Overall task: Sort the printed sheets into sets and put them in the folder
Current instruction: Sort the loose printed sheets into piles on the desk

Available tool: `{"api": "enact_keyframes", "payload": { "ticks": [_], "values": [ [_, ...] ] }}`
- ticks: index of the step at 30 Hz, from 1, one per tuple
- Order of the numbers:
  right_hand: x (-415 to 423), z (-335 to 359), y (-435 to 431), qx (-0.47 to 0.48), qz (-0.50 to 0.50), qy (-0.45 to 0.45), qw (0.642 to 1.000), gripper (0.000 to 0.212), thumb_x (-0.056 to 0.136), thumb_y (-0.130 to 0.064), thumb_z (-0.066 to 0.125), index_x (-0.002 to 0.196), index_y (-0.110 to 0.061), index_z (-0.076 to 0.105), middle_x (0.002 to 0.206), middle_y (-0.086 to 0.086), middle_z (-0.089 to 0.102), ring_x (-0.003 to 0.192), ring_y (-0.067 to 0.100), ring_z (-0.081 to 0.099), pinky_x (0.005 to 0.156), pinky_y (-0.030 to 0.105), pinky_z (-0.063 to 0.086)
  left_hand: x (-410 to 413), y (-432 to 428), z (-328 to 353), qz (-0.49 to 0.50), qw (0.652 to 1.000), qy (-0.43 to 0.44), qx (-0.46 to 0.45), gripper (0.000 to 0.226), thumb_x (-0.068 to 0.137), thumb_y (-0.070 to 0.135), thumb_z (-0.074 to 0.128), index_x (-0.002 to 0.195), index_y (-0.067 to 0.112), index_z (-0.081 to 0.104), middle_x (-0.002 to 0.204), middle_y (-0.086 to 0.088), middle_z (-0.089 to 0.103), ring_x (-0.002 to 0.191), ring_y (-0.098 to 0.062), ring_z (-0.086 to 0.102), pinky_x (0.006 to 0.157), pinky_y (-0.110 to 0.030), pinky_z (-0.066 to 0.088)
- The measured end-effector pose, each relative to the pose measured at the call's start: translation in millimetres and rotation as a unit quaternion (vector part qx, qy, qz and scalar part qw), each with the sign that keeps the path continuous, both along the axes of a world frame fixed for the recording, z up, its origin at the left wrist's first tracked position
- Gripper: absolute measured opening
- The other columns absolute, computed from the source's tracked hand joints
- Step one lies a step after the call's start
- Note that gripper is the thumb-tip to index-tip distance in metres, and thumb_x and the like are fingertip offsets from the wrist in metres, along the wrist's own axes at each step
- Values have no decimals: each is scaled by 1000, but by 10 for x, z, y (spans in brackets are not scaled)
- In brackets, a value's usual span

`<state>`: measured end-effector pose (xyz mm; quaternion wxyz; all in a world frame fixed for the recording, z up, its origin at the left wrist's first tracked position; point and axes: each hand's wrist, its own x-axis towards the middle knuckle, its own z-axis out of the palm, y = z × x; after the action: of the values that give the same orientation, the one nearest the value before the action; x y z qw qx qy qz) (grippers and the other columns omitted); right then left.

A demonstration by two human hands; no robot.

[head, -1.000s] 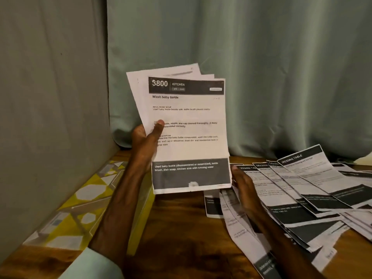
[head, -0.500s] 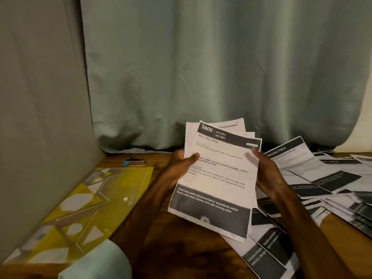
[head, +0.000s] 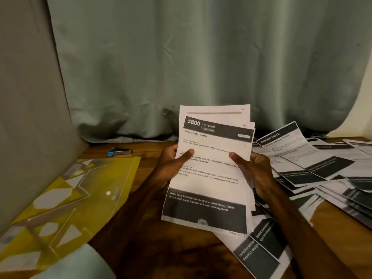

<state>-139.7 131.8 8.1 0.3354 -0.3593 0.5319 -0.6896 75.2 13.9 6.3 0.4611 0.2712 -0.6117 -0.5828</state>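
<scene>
Both hands hold a small set of printed sheets [head: 211, 178] upright over the wooden table; the front page reads "3800 Kitchen, Wash baby bottle". My left hand [head: 171, 164] grips the set's left edge, thumb on the front. My right hand [head: 253, 168] grips the right edge, thumb on the page too. More printed sheets [head: 314, 168] lie spread and overlapping across the table's right side. A yellow translucent folder [head: 66, 200] with grey and white shapes lies flat at the left.
A small blue and silver stapler [head: 120, 152] lies at the back of the wooden table [head: 161, 252], near the curtain [head: 201, 67]. A grey padded panel [head: 26, 117] stands along the left. More sheets [head: 259, 252] overhang toward the table's front.
The set came down from in front of the curtain to low over the table. My right hand left the spread sheets and took hold of the set's right edge.
</scene>
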Motion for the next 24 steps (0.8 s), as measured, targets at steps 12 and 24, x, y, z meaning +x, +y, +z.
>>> {"api": "enact_keyframes", "payload": {
  "ticks": [12, 24],
  "values": [
    [-204, 19, -10, -31, 35, -68, 997, 33, 97, -15, 63, 128, -5, 65, 120, 15, 73, 106, 40, 71, 92, 57, 57, 28, -24, -36, -6, 1000, 0, -6, 22, 103, 12, 55, 117, -1, 65, 109, -16, 76, 95, -31, 75, 74, -37, 63],
    [-244, 10, 28, -49, -44, -77, 995, 35, 86, -22, 78, 117, -10, 68, 107, 10, 78, 91, 33, 76, 70, 46, 64, 67, 33, -5, -27, 999, -16, -12, 14, 94, 6, 66, 107, 5, 71, 100, -7, 79, 90, -27, 77, 67, -30, 62]
  ]
}}
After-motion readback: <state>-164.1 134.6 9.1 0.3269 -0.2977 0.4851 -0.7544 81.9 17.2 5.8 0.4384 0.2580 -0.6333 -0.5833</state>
